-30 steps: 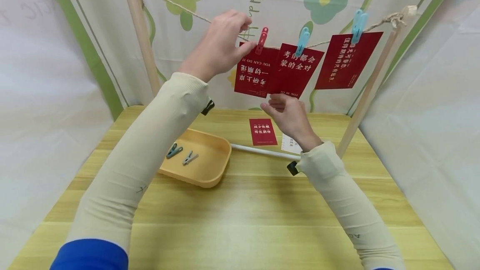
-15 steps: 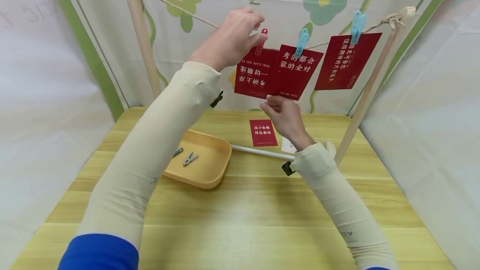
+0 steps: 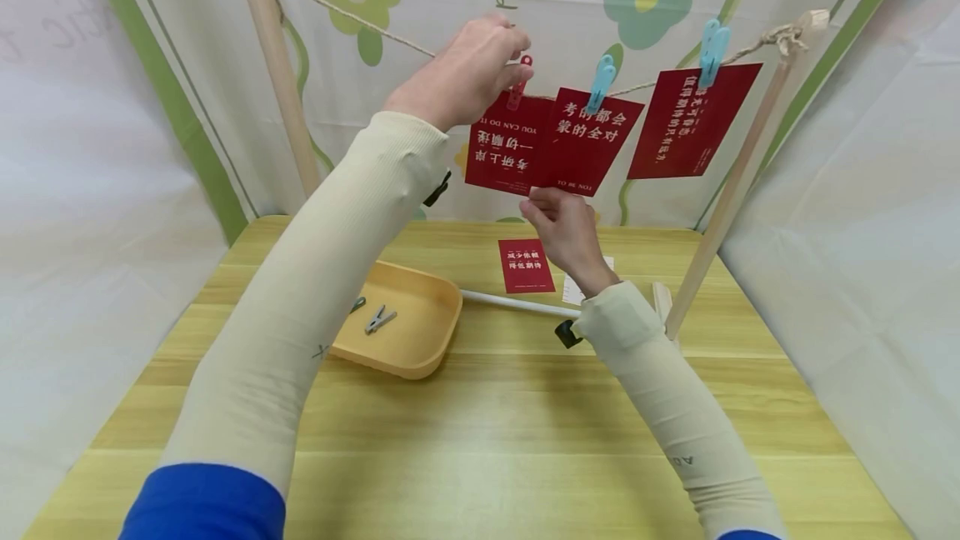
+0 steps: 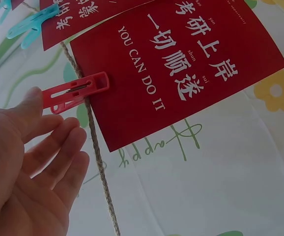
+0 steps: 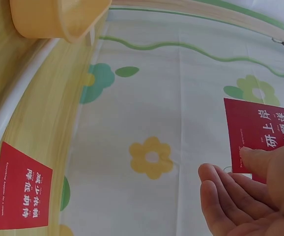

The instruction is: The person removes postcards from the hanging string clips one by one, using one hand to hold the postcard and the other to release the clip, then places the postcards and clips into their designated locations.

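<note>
At the rope point(image 3: 360, 19), my left hand point(image 3: 468, 73) pinches the handle end of a red clothespin point(image 4: 90, 87) between thumb and index finger; the other fingers are loosely bent. The clothespin's nose sits over the rope and the top edge of a red card point(image 4: 166, 69) printed YOU CAN DO IT. My right hand point(image 3: 567, 232) holds that card's lower corner, its thumb point(image 5: 257, 160) lying on the printed face. Just right of it a second red card point(image 3: 588, 152) hangs from a blue clothespin point(image 3: 602, 83), overlapping the first in the head view.
Another red card point(image 3: 697, 127) hangs by a blue clothespin point(image 3: 713, 52) near the right wooden post point(image 3: 738, 182). On the table lie a red card point(image 3: 527, 267), a white card point(image 3: 573, 292) and a white rod point(image 3: 517, 303). A yellow tray point(image 3: 442, 340) holds clothespins point(image 3: 380, 319).
My left hand has moved right onto the red clothespin's handles, from beside it a second ago. The right hand stays at the card's lower corner; its forearm has shifted slightly left.
</note>
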Action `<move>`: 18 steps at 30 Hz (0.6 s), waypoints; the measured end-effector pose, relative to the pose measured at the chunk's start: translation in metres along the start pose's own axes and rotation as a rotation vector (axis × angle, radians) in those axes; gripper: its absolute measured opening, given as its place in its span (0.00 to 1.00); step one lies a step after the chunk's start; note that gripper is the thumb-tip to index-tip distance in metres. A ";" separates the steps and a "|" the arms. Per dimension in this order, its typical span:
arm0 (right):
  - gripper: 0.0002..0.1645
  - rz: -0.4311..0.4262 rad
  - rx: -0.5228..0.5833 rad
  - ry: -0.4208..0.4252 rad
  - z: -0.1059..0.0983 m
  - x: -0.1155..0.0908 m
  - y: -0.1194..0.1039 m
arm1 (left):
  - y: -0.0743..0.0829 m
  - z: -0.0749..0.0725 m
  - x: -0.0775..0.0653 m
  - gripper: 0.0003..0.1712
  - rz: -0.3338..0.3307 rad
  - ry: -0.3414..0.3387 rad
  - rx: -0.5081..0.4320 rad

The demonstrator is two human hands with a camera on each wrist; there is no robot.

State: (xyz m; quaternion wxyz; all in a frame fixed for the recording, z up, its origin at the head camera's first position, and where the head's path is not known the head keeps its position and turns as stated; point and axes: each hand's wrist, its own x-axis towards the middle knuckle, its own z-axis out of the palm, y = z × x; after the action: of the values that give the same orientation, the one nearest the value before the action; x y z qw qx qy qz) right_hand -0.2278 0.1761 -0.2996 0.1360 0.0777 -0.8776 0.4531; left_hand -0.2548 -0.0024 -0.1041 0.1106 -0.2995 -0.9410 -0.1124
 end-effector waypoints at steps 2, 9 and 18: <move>0.24 -0.003 0.006 0.011 0.002 0.000 -0.001 | -0.001 0.001 0.000 0.23 0.017 0.008 -0.007; 0.19 -0.035 0.047 0.061 0.009 0.001 -0.004 | -0.001 0.003 0.002 0.21 0.037 0.031 -0.024; 0.17 -0.046 0.076 0.111 0.017 -0.001 -0.009 | 0.003 0.003 0.002 0.21 -0.035 0.025 -0.060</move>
State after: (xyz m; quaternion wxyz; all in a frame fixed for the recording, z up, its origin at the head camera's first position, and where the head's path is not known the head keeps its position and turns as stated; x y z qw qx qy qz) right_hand -0.2275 0.1572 -0.3026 0.1919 0.0777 -0.8488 0.4866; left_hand -0.2544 0.0019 -0.1055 0.1115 -0.2847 -0.9408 -0.1463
